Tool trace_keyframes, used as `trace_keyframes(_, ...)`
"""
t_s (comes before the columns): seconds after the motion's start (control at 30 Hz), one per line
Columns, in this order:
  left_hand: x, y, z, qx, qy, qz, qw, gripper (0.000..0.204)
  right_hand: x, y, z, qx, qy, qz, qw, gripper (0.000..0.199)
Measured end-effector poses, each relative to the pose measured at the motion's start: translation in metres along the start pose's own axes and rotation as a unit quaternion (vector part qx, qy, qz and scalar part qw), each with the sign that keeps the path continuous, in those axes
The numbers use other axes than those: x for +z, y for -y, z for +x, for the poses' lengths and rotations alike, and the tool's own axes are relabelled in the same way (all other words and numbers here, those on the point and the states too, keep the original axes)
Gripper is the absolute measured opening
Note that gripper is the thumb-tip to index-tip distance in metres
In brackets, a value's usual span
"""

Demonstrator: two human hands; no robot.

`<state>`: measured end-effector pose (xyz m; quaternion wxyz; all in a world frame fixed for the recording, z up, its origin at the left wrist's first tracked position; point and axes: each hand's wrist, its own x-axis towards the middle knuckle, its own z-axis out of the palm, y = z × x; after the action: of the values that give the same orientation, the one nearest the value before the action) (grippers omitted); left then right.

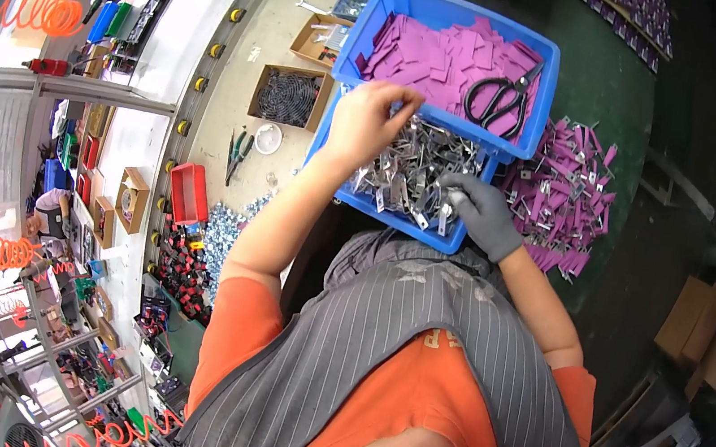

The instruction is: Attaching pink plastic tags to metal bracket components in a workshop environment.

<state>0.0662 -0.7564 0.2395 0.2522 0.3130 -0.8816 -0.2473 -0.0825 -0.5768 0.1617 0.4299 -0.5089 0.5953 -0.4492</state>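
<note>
My left hand (369, 124), bare, hangs over the near left corner of the upper blue bin (366, 36), its fingers curled in. Whatever those fingers may hold is hidden. Flat purple pieces (430, 57) fill that bin, and black-handled scissors (497, 97) lie on them at the right. Below it, partly covered, a lower blue bin (429, 236) holds a heap of small bent metal clips (407, 162). My right hand (487, 218), in a grey glove, is at this bin's right side with thumb and fingers pinched over the clips. Its fingertips blend with the metal.
Right of the bins lies a pile of purple pieces with metal clips (561, 191). On the left bench are a carton of dark coiled parts (288, 97), pliers (238, 156), a red tray (189, 194) and loose small parts (229, 238). Another person (52, 210) works far left.
</note>
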Motion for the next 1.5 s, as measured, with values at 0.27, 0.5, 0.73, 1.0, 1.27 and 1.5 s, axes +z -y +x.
trace_keyframes(0.27,0.047,0.017,0.099,-0.086,0.13,0.184,0.97,0.029,-0.007,-0.007,-0.015,0.098,0.051,0.222,0.969,0.026)
trace_keyframes(0.5,0.048,0.032,0.109,-0.105,0.175,0.146,0.968,0.037,-0.005,-0.021,-0.017,0.061,0.019,0.202,0.977,0.02)
trace_keyframes(0.73,0.032,0.039,0.093,-0.163,0.138,-0.1,0.972,0.025,-0.007,-0.027,-0.016,0.058,0.034,0.219,0.973,0.02)
trace_keyframes(1.0,0.037,0.047,0.081,0.064,0.048,0.16,0.984,0.013,-0.008,-0.024,-0.014,0.044,0.05,0.18,0.981,0.019)
trace_keyframes(1.27,0.039,0.044,0.089,0.194,0.134,0.221,0.946,0.026,-0.009,-0.024,-0.015,0.062,0.051,0.206,0.975,0.02)
trace_keyframes(1.5,0.032,0.044,0.091,0.143,0.196,0.225,0.944,0.026,-0.007,-0.027,-0.018,0.057,0.043,0.242,0.968,0.02)
